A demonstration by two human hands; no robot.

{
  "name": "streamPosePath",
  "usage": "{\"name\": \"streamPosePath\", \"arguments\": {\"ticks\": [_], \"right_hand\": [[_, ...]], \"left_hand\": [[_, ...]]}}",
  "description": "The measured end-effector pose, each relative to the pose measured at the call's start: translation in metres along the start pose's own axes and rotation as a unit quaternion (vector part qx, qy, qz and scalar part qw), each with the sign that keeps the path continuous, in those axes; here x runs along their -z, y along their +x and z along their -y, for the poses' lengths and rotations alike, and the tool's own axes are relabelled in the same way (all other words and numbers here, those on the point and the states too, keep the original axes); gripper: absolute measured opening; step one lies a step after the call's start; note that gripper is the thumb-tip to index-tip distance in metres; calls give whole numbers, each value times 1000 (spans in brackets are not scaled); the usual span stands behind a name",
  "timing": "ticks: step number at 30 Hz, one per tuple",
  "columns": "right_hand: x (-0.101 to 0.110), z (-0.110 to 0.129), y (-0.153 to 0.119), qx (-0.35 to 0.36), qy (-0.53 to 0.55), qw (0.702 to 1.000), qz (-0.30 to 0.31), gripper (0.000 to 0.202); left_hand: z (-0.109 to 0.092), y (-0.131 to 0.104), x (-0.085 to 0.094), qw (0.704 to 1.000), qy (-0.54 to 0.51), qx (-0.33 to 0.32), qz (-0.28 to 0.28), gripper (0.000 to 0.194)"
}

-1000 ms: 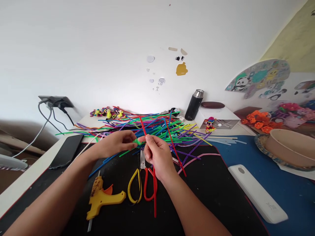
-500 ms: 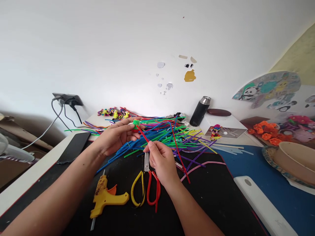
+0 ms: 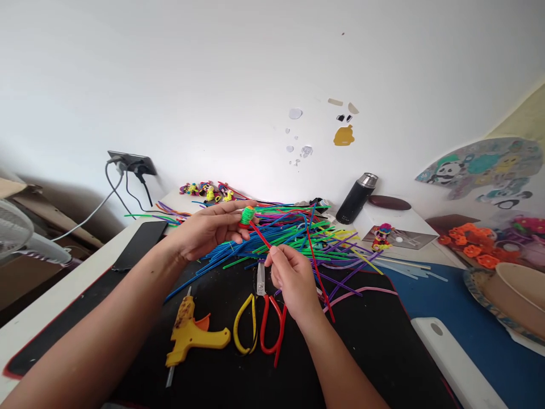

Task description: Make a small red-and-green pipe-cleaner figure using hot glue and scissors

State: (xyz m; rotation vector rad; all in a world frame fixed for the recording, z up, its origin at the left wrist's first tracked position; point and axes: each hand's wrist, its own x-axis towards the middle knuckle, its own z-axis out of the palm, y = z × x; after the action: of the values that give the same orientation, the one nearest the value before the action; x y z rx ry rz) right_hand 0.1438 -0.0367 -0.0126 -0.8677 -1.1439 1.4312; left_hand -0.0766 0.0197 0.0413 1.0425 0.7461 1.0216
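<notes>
A small green piece (image 3: pixel 247 215) with orange on top and red at its base is held between the thumb and fingers of my left hand (image 3: pixel 215 227). From its base a red pipe cleaner (image 3: pixel 260 234) slants down to my right hand (image 3: pixel 292 278), which pinches it between thumb and forefinger. Below my hands, scissors (image 3: pixel 261 289) with one yellow and one red handle lie on the black mat (image 3: pixel 361 352). To their left rests a yellow glue gun (image 3: pixel 191 335). Behind my hands spreads a pile of coloured pipe cleaners (image 3: pixel 272 236).
Small colourful figures (image 3: pixel 208 192) sit at the back left, near a black phone (image 3: pixel 140 245). A black flask (image 3: pixel 356 199), a white box (image 3: pixel 409 227) with another figure (image 3: pixel 382 236), orange flowers (image 3: pixel 472 244) and a round tray (image 3: pixel 502 301) stand to the right.
The view has shifted, so most things appear further right. The green piece has turned in my left hand, and its orange top now shows. My right hand still pinches the red pipe cleaner.
</notes>
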Motion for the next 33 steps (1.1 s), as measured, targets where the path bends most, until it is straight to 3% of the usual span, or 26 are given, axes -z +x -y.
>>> {"name": "streamPosePath", "arguments": {"ticks": [5,15,33], "right_hand": [[1,-7,0,14,-10,1000,-11,50],[3,-4,-1,18,-67,998,-6,48],[4,-5,-5,39,-162,986,-2,41]], "left_hand": [[4,2,3,1000,-15,2,-2,50],[-2,2,3,999,-32,-7,6,36],[-9,-7,0,994,110,3,23,38]]}}
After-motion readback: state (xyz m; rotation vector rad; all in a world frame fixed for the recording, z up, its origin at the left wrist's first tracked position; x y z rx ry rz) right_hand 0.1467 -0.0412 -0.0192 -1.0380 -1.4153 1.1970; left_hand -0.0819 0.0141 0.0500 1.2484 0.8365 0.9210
